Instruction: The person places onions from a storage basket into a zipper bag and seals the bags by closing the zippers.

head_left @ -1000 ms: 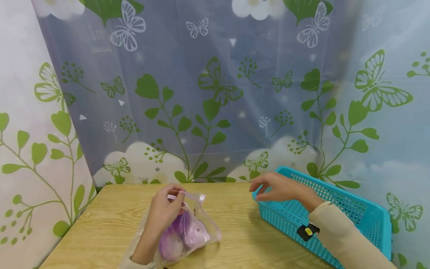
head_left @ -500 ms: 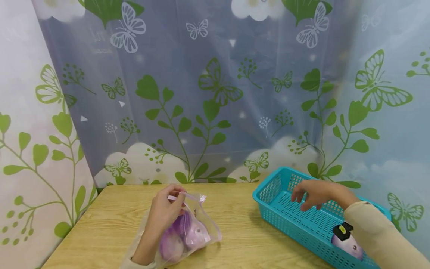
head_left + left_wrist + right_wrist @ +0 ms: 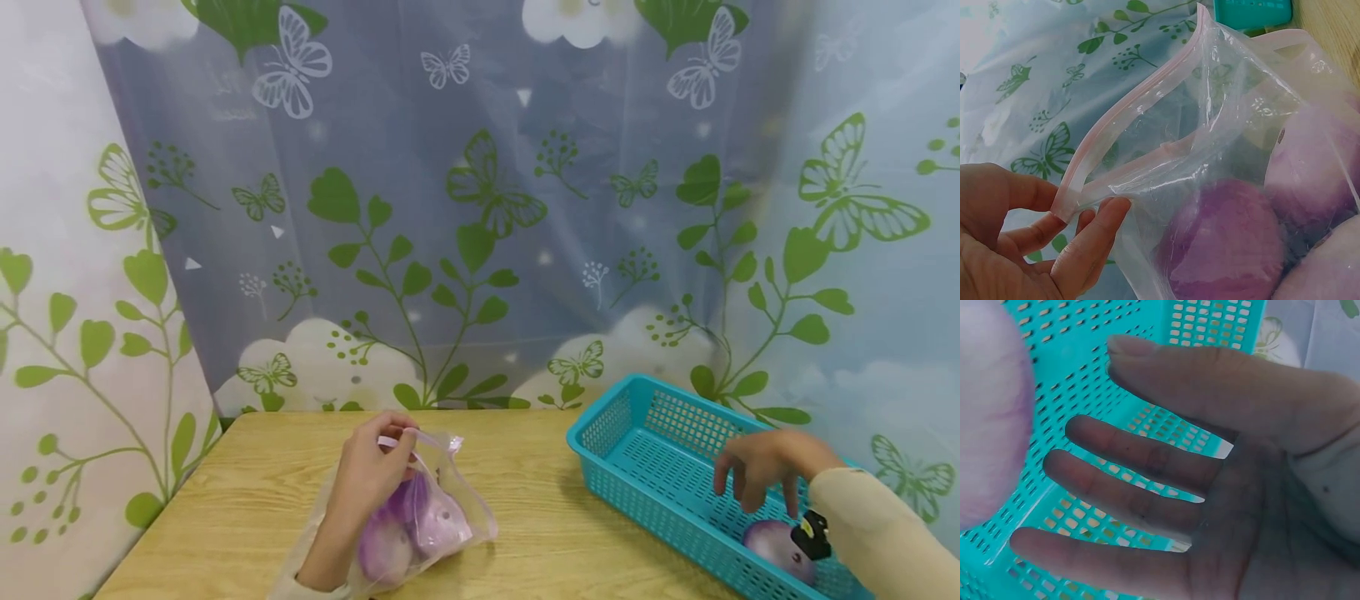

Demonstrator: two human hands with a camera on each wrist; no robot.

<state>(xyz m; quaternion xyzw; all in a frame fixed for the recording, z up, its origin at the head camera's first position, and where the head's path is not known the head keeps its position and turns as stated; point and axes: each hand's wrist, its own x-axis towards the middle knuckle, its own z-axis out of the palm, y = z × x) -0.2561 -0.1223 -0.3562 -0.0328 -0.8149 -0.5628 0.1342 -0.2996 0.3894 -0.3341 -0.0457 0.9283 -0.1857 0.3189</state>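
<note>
My left hand pinches the rim of a clear zip bag with a pink zip strip. The bag's mouth gapes in the left wrist view, where three smooth, round, purple-and-white things like onions show inside. My right hand hovers over the turquoise basket, fingers spread and slightly bent, holding nothing. One more purple-and-white onion-like thing lies in the basket's near end, below that hand. In the right wrist view its pale side is apart from the fingertips.
The wooden table lies between the bag and the basket. A curtain printed with leaves and butterflies hangs behind the table. The basket's long perforated walls rise around the right hand's fingers.
My right hand has moved rightward from the basket's far left corner to above the onion-like thing, which has come into sight. My left hand and the bag have stayed put.
</note>
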